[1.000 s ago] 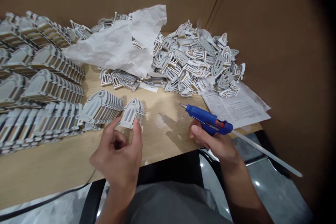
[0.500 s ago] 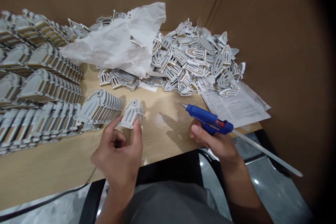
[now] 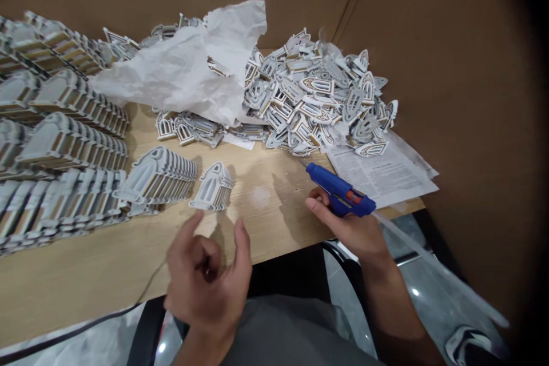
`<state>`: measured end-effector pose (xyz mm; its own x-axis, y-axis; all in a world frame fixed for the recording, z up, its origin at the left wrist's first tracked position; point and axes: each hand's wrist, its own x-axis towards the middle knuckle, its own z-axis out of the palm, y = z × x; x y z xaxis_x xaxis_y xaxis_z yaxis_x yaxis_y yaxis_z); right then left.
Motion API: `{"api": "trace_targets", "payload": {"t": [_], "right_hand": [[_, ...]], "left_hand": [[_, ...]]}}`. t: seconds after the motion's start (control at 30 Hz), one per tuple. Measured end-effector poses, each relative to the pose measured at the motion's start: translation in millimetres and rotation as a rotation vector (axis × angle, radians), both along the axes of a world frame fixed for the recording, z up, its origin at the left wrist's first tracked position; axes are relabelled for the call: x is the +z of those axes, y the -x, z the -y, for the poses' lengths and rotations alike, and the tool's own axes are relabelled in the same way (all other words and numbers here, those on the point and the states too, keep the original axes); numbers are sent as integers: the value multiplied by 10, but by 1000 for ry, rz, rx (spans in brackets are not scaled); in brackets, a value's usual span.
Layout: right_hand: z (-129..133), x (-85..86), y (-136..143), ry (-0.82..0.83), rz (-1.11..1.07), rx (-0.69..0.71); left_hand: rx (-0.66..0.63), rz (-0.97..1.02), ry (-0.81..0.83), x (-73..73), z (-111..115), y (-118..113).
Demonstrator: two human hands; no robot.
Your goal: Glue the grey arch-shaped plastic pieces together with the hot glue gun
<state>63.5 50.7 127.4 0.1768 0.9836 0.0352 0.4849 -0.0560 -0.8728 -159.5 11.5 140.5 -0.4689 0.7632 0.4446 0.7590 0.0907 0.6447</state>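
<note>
My left hand (image 3: 210,274) holds nothing, its thumb and forefinger apart, just below a short stack of white arched pieces (image 3: 212,186) on the wooden table (image 3: 266,217). A longer stack of the same pieces (image 3: 158,177) stands to its left. My right hand (image 3: 351,229) is wrapped round a blue glue gun (image 3: 338,189), whose nozzle points up and left. A long translucent glue stick (image 3: 441,269) trails from its back end. Behind the gun lies a loose heap of white and gold window-shaped pieces (image 3: 317,97).
More rows of stacked pieces (image 3: 72,143) fill the table's left side. Crumpled white paper (image 3: 180,74) covers part of the heap. Printed sheets (image 3: 386,171) lie at the right edge. A dark cable (image 3: 107,315) runs along the front left.
My left hand has let go of the short stack and drawn back towards me, its fingers now apart. My right hand still holds the glue gun, with the glue stick's far end slightly lower.
</note>
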Motion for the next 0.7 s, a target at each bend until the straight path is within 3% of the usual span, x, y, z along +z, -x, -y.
{"api": "trace_targets", "payload": {"t": [0.1,0.2,0.43,0.6,0.7], "right_hand": [[-49,-26,29,0,40,5],[-87,-13,58,-6,238,57],[-116,-4,96,10,373,104],[-117,-37,27,37,293,62],[-160,19,-42,-7,199,-46]], "left_hand": [[-185,-89,52,-96,49,-69],[-340,-138,145,-199,-31,-102],[-335,-197,585,-195,-370,-161],[-396,-77,563,-219,-474,-138],[-415,-25,546,-246,-499,-120]]}}
